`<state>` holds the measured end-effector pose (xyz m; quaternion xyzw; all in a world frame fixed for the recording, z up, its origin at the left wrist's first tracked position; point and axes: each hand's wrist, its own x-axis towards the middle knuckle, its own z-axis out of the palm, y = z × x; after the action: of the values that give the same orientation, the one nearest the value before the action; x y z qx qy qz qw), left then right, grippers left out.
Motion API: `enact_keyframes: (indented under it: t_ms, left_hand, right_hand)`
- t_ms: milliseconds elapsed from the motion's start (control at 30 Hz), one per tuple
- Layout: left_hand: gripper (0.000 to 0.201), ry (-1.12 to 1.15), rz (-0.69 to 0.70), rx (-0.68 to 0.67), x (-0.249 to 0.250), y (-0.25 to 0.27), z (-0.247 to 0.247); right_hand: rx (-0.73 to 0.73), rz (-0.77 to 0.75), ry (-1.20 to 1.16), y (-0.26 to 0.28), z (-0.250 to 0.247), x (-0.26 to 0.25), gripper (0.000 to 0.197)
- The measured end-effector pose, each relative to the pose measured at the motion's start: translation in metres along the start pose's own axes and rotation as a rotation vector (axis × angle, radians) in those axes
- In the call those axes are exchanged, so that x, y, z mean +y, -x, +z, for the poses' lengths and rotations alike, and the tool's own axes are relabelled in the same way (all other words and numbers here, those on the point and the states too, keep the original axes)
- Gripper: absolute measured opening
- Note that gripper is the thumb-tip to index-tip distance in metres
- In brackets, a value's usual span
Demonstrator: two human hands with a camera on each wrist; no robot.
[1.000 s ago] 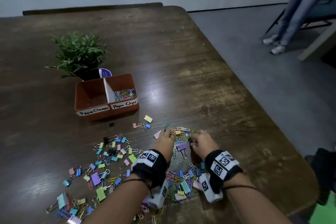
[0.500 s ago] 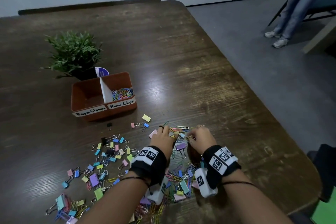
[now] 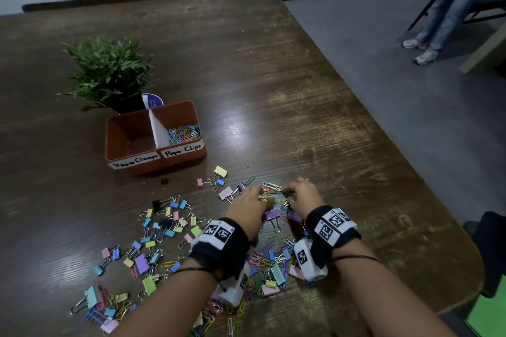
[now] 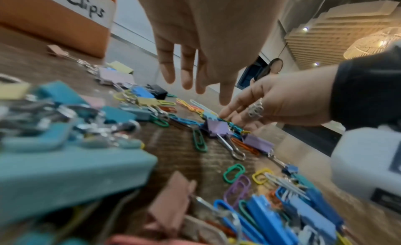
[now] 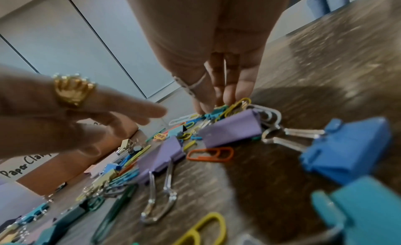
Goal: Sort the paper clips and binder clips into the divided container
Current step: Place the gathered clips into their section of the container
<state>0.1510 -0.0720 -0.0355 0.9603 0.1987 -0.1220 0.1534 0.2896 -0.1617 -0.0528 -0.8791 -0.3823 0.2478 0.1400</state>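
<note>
The right hand (image 5: 217,63) has its fingertips (image 5: 230,96) down on a small tangle of paper clips (image 5: 232,108), seemingly pinching a yellow one, though whether the thumb closes on it cannot be told; the left hand (image 4: 208,42) hovers just beside, its fingers (image 4: 184,72) straight and apart, holding nothing; directly under and touching the pinched tangle lie purple binder clips (image 5: 230,130), their wire handles threaded among the paper clips; the likely trouble is that lifting drags a binder clip along, or sheds loose clips onto the table (image 3: 301,90), because the wires interlock; a wrong piece could then land in the wrong side; beyond the fingertips, and off toward the left hand's side, stands the divided container (image 3: 128,169), well apart from the grip; its right compartment, labelled Paper Clips, already holds a coloured heap, while the left one appears bare; many more clips lie scattered behind both wrists.
</note>
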Motion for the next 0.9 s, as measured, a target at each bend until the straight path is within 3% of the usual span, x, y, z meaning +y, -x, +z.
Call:
enact_keyframes:
  t_ms: [133, 400, 467, 600, 700, 900]
  left_hand:
    - [0.042, -0.155, -0.043, -0.093, 0.008, -0.004, 0.01]
    - [0.028, -0.188, -0.273, -0.025, -0.013, 0.019, 0.0]
    - [0.025, -0.156, -0.239, 0.013, -0.015, 0.018, 0.0]
    - [0.027, -0.046, -0.086, 0.039, -0.01, 0.007, 0.005]
    - [0.024, 0.01, -0.045, 0.074, -0.001, -0.004, 0.002]
    - [0.046, -0.003, -0.033, -0.078, 0.008, -0.033, -0.01]
  right_hand:
    - [-0.005, 0.062, 0.037, 0.001, -0.006, 0.001, 0.012]
    - [0.017, 0.071, -0.012, -0.007, -0.011, 0.0, 0.007]
    - [0.052, 0.064, 0.01, -0.006, -0.011, -0.004, 0.004]
    - [-0.004, 0.118, 0.091, 0.006, -0.008, -0.001, 0.026]
    - [0.002, 0.173, 0.041, 0.016, -0.009, 0.008, 0.028]
    - [0.026, 0.188, 0.016, 0.019, -0.015, 0.021, 0.026]
